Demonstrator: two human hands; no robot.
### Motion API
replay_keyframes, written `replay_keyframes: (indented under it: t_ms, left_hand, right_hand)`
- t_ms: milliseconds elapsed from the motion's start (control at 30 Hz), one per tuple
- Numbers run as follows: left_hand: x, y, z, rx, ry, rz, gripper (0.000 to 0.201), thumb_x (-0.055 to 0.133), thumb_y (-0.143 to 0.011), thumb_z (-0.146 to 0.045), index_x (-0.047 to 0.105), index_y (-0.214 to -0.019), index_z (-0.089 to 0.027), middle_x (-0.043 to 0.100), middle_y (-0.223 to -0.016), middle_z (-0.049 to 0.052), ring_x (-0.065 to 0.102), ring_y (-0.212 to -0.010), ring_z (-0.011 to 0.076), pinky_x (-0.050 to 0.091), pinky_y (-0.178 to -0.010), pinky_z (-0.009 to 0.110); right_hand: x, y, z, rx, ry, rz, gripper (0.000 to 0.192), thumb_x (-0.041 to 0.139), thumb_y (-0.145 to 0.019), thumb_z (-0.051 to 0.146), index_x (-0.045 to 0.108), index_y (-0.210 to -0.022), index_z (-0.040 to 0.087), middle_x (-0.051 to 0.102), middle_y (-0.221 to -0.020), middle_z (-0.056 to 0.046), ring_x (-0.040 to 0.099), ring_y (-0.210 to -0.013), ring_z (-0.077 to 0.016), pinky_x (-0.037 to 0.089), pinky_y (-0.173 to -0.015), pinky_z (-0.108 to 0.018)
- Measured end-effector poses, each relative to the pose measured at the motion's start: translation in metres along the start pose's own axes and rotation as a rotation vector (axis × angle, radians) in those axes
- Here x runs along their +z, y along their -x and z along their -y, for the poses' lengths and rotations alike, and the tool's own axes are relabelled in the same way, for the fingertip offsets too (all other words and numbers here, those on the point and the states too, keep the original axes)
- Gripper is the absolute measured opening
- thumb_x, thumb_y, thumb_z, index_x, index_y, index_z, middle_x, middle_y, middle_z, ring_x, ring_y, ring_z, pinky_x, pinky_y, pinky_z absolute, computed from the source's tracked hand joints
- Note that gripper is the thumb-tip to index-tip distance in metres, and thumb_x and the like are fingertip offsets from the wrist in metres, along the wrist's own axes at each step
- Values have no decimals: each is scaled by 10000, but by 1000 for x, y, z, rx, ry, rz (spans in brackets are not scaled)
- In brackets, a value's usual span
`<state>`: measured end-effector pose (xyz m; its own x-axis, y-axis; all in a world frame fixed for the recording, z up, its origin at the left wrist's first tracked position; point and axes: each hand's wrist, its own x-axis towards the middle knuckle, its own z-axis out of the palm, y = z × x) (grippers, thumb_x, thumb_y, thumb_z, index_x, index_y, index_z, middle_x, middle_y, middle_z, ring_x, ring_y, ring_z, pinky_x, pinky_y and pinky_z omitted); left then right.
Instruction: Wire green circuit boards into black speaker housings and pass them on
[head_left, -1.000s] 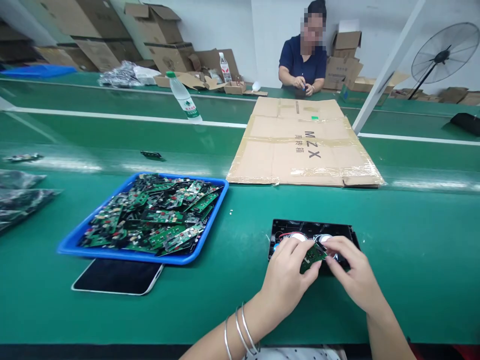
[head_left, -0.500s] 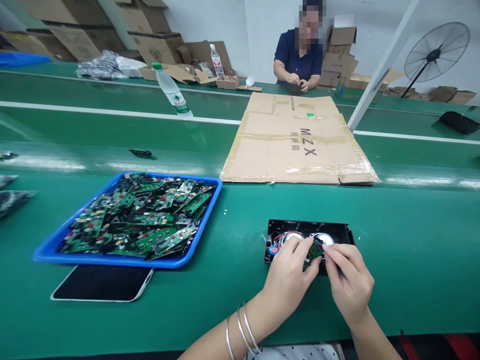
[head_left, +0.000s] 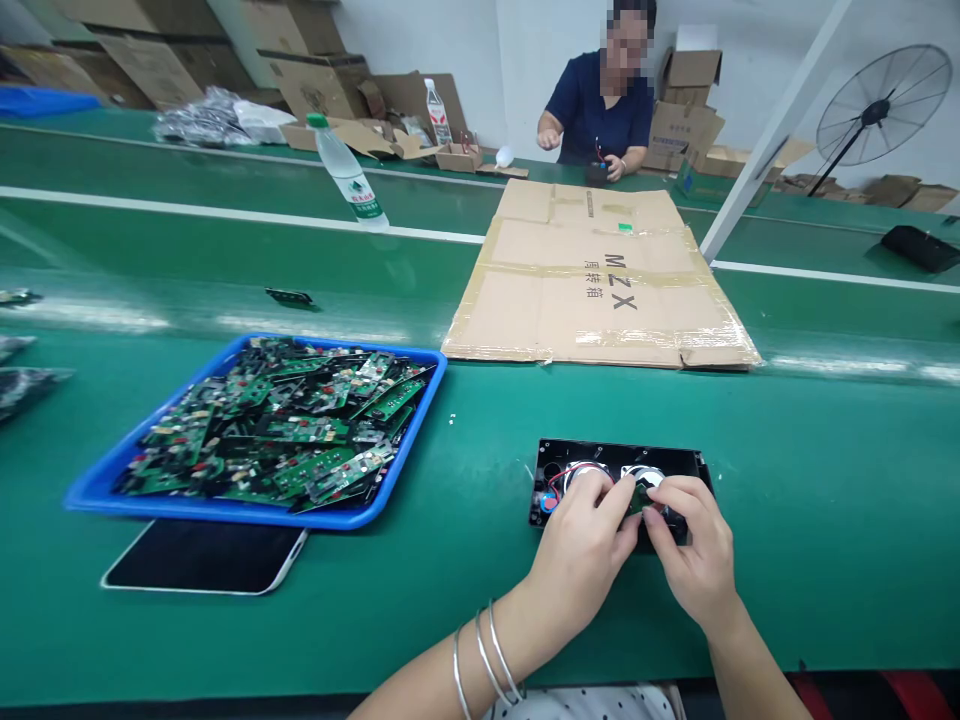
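A black plastic speaker housing (head_left: 675, 461) lies open on the green table in front of me, with two round silver speakers and red and black wires inside. My left hand (head_left: 581, 548) and my right hand (head_left: 694, 555) meet over its near edge. Together their fingertips pinch a small green circuit board (head_left: 639, 496), pressed down into the housing between the speakers. Most of the board is hidden by my fingers. Three thin bangles ring my left wrist.
A blue tray (head_left: 105, 483) heaped with green circuit boards sits to the left, a dark phone (head_left: 202, 556) in front of it. A flattened cardboard sheet (head_left: 600, 290) lies beyond. A water bottle (head_left: 345, 175) stands farther back. A person in a dark shirt (head_left: 600, 100) works opposite.
Both hands have lowered the green board from above the housing's near edge down into it. The person opposite has raised one hand.
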<state>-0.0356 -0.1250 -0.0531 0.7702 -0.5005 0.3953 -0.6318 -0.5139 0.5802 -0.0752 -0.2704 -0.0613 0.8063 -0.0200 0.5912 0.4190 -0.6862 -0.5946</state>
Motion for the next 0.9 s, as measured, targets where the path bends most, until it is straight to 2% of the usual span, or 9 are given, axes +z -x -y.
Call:
replay_keyframes:
  t_ms: [200,400,533,600,667,733,767,800,900]
  left_hand:
    - [0,0,3,7,-22,62,196,474,-840,-106,557,-1010,-155,517,-831,55,508,-760,181,506,-663,315]
    - [2,-2,6,94,-148,55,215,386,-872,-101,581,-953,-143,508,-757,49,489,-682,172,478,-598,292]
    - [3,-3,7,98,-177,44,224,381,-863,-85,579,-946,-145,509,-745,46,488,-665,172,461,-576,287]
    - [2,-2,7,94,-156,24,191,422,-855,-101,573,-964,-146,519,-761,47,496,-676,175,464,-588,292]
    - [0,-2,7,93,-142,7,177,490,-835,-124,562,-996,-148,538,-789,52,511,-709,187,473,-617,309]
    - [-3,-1,7,92,-140,-11,216,544,-815,-142,549,-1031,-151,568,-830,60,526,-761,205,479,-665,339]
    - [-5,-1,8,91,-136,-26,233,559,-811,-151,543,-1044,-153,583,-853,65,532,-790,215,479,-689,354]
    - [-8,-1,9,89,-128,-44,248,567,-812,-160,536,-1058,-153,597,-876,68,537,-818,223,476,-708,367]
    - [-15,0,13,70,-98,-111,274,571,-819,-172,518,-1087,-156,630,-913,65,542,-876,237,465,-751,397]
  right_hand:
    - [-7,-3,-8,-78,46,143,201,459,-889,89,510,-1051,196,535,-910,-60,540,-799,-148,470,-651,-268]
    - [-15,-13,-10,-211,284,321,182,397,-913,125,563,-976,167,517,-830,-70,474,-727,-158,405,-625,-291]
    - [-22,-15,-9,-193,266,401,231,375,-915,100,570,-1009,180,515,-849,-73,484,-743,-164,410,-626,-290]
    - [-26,-14,-12,-176,144,398,271,379,-910,79,535,-1090,208,529,-911,-73,507,-800,-171,428,-647,-291]
    - [-29,-12,-18,-132,69,306,314,383,-912,82,485,-1168,230,544,-970,-70,521,-878,-182,452,-710,-315]
    - [-28,-11,-25,-60,116,235,307,402,-925,148,449,-1216,235,543,-1068,-78,505,-1006,-210,455,-826,-374]
    - [-27,-11,-28,-32,173,249,317,427,-927,208,429,-1244,231,516,-1156,-90,466,-1098,-233,434,-896,-417]
    - [-25,-11,-30,-18,237,304,376,468,-915,278,397,-1281,224,460,-1256,-103,401,-1189,-261,396,-959,-464]
    - [-17,-14,-32,-57,428,572,775,671,-761,409,267,-1390,205,214,-1448,-132,185,-1327,-340,238,-1050,-590]
